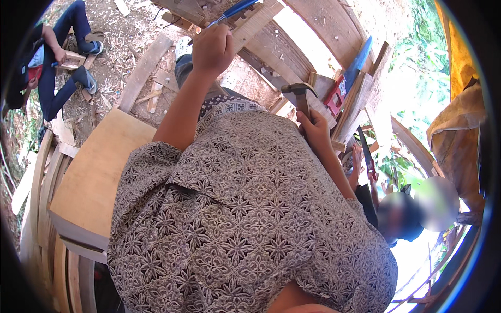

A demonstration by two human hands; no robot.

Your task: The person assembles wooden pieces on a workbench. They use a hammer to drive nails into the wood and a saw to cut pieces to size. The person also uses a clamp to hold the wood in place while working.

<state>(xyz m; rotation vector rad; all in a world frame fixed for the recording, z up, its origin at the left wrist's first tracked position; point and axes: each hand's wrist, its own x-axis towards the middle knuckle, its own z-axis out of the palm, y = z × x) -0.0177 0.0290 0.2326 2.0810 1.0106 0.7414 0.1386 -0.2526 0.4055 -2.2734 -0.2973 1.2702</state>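
My right hand (316,128) is wrapped round the handle of a hammer (301,92), its dark metal head pointing up and away from me. Farther left, my left hand (213,49) is closed in a fist at the near end of a notched wooden piece (257,25). What its fingers hold is hidden from above. A blue-handled tool (239,7) lies just beyond the fist, its thin metal part running down toward the knuckles. Beyond the hammer, a handsaw (350,78) with a red handle and bluish blade leans on boards.
Thick planks (282,49) lie ahead of me. A large pale wooden block (107,175) stands at my left beside stacked boards (47,193). At upper left sits another person (62,57) with wood in hand. On the right, a co-worker's hand is near a second saw (367,154).
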